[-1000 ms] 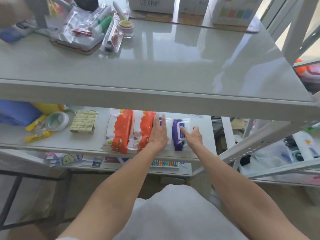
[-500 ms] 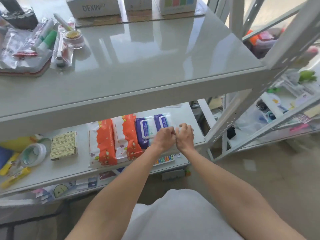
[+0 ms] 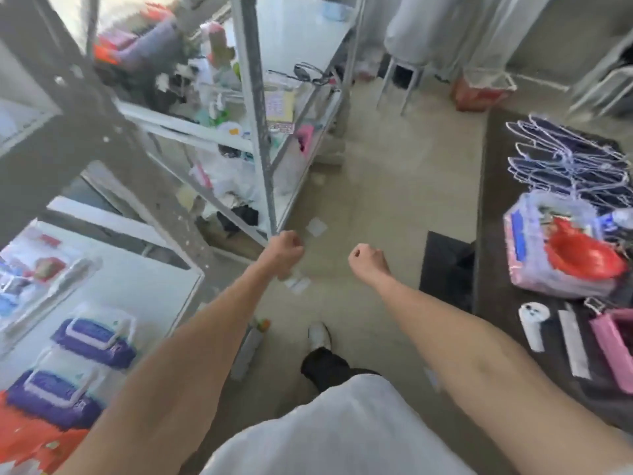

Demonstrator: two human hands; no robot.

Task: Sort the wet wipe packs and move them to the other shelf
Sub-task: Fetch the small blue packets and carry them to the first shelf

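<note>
Head view: my left grip (image 3: 284,250) is clenched into a fist with nothing in it. It hangs over the floor (image 3: 376,186), just off the right end corner of the shelf (image 3: 147,282). My right grip (image 3: 368,260) is also a clenched, empty fist. It is near the left one but not touching it, between the shelf and the dark table (image 3: 507,186).

The wet wipe packs lie on the shelf, well apart from both grips. One purple pack (image 3: 92,341) sits toward the right end of the shelf, flap side up, and a second purple pack (image 3: 51,402) lies just beside it. The orange packs (image 3: 24,443) come right after that one, though blur hides whether they touch.

Past the shelf's corner stands another rack (image 3: 263,138), crowded with things too smeared to name. Along the table's near edge are a plastic bag (image 3: 555,262) with something red inside and a pink case (image 3: 613,341). Wire hangers (image 3: 575,159) lie farther back. My white shoe (image 3: 319,334) is on the floor below my arms.
</note>
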